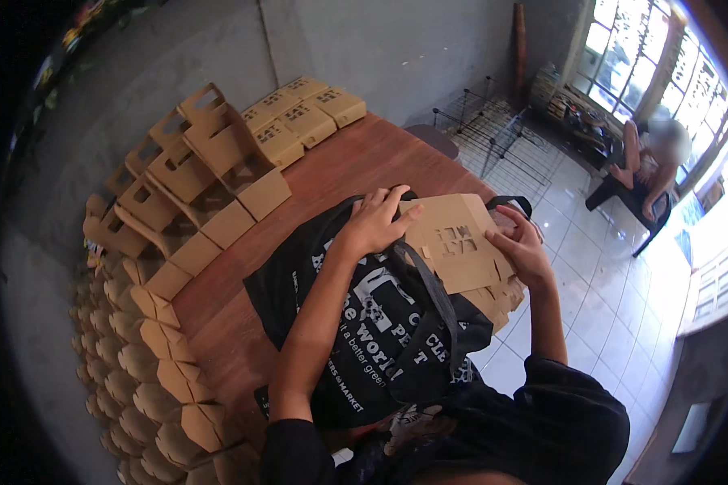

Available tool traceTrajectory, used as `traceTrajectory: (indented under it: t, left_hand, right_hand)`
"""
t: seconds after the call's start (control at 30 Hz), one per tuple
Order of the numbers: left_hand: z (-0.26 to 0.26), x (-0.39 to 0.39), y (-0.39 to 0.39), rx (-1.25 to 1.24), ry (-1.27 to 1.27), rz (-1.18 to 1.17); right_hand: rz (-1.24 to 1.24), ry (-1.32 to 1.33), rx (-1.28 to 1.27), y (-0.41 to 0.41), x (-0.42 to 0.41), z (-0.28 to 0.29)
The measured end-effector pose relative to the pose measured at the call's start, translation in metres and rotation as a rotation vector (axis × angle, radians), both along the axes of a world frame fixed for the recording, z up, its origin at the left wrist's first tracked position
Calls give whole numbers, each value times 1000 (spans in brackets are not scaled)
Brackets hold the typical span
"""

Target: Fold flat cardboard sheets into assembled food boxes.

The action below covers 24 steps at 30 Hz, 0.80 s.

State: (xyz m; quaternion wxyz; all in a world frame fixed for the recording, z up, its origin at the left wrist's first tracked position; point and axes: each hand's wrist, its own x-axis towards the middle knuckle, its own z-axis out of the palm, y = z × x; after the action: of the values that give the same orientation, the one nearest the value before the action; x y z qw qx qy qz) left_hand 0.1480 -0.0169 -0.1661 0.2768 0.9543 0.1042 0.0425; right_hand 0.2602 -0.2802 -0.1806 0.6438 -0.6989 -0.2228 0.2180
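A black fabric tote bag [364,327] with white printing lies on the table before me, its mouth facing away to the right. Flat cardboard box blanks [491,300] stick out of it in a stack. My right hand [525,245] pinches the right edge of the uppermost blank [455,242], which has cut-out letters, between thumb and fingers. My left hand [376,221] rests on the bag's upper rim with thumb and fingers spread, the thumb at the blank's left edge. A dark bag strap [434,291] crosses below the blanks.
Folded cardboard carriers with handle holes [218,176] line the wooden table's [230,321] far left side. Closed lettered boxes [306,124] sit at the back corner. Stacked cardboard pieces [151,376] fill the left. Beyond, a wire rack [491,142] and a seated person [643,163] are on the tiled floor.
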Motion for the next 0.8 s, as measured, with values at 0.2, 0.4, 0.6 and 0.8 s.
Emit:
traceTrajectory:
  t: [0.2,0.4,0.6,0.8]
  left_hand:
    - [-5,-2,0,46,4,27]
    - [-7,0,7,-129,-46,49]
    - [-14,-1,30,-296,-210,3]
    - [-6,-9,31,-340,-266,17]
  right_hand:
    - [286,506,221,-11,17,-12]
    - [334,494,385,-10,10,-3]
    - [278,355,361,-8,3,24]
    - [51,231,395,-28,-19,75]
